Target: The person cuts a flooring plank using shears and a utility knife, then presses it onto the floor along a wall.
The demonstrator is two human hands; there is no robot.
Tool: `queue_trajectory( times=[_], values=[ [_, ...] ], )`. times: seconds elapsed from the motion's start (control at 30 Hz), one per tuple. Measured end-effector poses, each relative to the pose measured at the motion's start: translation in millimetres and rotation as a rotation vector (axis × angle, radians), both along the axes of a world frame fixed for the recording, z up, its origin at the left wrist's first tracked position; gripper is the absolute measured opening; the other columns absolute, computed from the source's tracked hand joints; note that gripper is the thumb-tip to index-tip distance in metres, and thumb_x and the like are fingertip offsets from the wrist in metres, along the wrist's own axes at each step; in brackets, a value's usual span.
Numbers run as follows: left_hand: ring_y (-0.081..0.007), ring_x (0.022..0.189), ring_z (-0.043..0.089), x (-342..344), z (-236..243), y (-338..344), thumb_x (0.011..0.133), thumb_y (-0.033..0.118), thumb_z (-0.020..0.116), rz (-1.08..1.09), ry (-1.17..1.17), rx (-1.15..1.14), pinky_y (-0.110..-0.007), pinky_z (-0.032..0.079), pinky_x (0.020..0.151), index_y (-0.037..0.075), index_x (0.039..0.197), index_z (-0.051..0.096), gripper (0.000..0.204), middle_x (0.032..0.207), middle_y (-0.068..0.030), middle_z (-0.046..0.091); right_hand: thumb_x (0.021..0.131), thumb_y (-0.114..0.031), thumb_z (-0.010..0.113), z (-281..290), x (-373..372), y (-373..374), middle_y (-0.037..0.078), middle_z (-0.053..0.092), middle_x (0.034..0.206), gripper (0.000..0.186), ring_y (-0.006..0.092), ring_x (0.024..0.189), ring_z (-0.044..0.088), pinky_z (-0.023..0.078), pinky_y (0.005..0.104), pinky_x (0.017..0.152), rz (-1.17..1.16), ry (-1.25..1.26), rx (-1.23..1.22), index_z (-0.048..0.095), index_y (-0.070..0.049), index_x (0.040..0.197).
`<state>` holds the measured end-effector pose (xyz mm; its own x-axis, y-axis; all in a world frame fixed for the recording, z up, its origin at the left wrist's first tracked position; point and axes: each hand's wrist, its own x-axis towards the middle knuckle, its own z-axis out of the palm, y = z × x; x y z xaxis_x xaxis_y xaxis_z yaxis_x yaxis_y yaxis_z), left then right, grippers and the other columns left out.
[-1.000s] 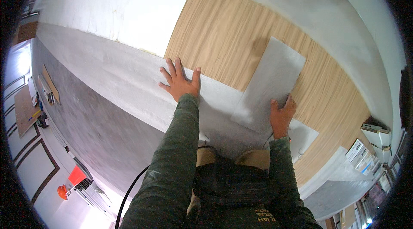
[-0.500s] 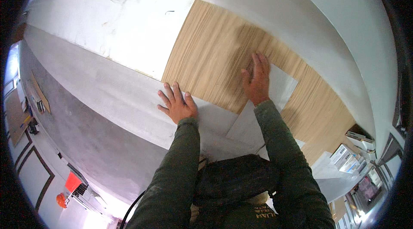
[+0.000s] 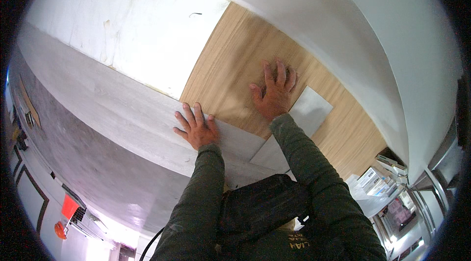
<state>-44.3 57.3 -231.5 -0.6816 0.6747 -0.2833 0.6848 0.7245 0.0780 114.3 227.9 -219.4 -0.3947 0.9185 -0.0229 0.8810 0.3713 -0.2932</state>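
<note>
A wood-grain sheet (image 3: pixel 223 65) lies along a long surface, its left edge against a bare white stretch (image 3: pixel 152 30). My right hand (image 3: pixel 275 91) rests on the sheet with spread, slightly bent fingers and a raised wrist. Beside it, a pale rectangular piece (image 3: pixel 314 109) lies over the wood grain, partly hidden by my right forearm. My left hand (image 3: pixel 197 127) is open on the light grey surface (image 3: pixel 122 101), its fingertips at the sheet's near left corner. Neither hand holds anything.
A curved white wall (image 3: pixel 353 25) runs along the far side. White boxes (image 3: pixel 375 182) stand at the right end. A black bag (image 3: pixel 265 204) hangs at my waist. To the lower left are a red object (image 3: pixel 69 206) and an orange helmet-like thing (image 3: pixel 61 230).
My right hand has moved left across the wood-grain sheet, off the pale piece's edge, with its fingers more spread. My left hand stays at the sheet's corner. The view has shifted slightly.
</note>
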Motion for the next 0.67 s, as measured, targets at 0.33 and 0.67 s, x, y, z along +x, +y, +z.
queue_trajectory(
  times=[0.33,0.67],
  values=[
    [-0.0433,0.148,0.014,0.3,-3.2,-7.4,0.096,0.05,0.047,-0.067,0.019,0.052,-0.074,0.007,0.109,0.02,0.145,0.044,0.058,0.16,-0.0116,0.027,0.086,-0.039,0.063,-1.0,2.5,1.5,0.016,0.03,0.152,0.062,0.0484,0.134,0.024,0.017,0.0632,0.113,-0.021,-0.018,0.004,0.049,-0.013,0.14],
    [-0.0412,0.149,0.012,2.0,-4.7,2.1,0.091,0.042,0.055,0.009,-0.052,0.044,-0.072,-0.002,0.11,0.022,0.144,0.045,0.058,0.16,-0.0099,0.027,0.089,-0.036,0.061,-12.1,5.4,1.9,0.014,0.023,0.157,0.062,0.047,0.14,0.019,0.014,0.0625,0.115,-0.027,-0.02,0.028,0.045,-0.019,0.146]
  ],
)
